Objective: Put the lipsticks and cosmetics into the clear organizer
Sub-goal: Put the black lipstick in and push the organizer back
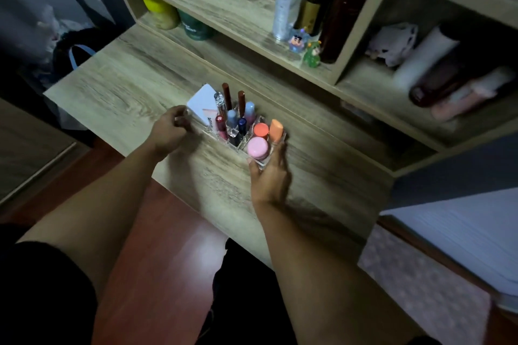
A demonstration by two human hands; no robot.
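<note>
Clear organizer (259, 162) sits full mid-desk (117, 86). Right hand (270, 176) grips its near corner, fingers wrapped; left hand (171, 130) half-curled, empty, beside it. Slide level, steady both ends, lipsticks (234, 120) may tip.

- A light wood-grain desk (134, 86) fills the middle of the dim room.
- Open shelves (224, 8) of the same wood rise behind it, holding bottles (290, 0) and jars.
- A cubby (437, 64) on the right holds rolled items.
- Glossy red-brown floor (157, 255) lies below.
- A pale patterned rug (420, 283) and light bedding (459, 235) sit at the right.
</note>
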